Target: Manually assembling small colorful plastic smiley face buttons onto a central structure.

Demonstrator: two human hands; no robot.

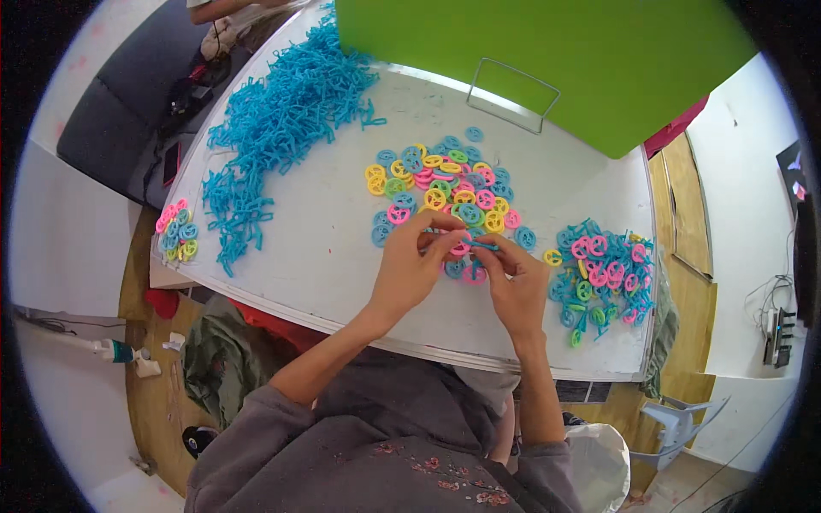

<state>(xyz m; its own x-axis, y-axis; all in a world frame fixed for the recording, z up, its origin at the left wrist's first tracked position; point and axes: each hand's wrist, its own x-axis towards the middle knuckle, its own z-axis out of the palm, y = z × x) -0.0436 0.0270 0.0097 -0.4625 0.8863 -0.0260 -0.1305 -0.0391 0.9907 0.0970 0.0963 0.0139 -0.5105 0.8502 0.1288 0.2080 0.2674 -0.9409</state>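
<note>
Close together over the white table, both my hands are closed in pinches. My left hand grips a small pink plastic wheel between thumb and fingers. A slim blue plastic piece is pinched by my right hand, its end at the wheel; whether it is fitted in is too small to tell. Just beyond my fingers spreads a loose pile of pink, blue, yellow and green wheels. A few wheels lie partly hidden under my hands.
A long heap of blue plastic pieces covers the left side. At right lies a pile of wheels joined with blue pieces. More wheels sit at the left edge. A green box and a wire frame stand at the back.
</note>
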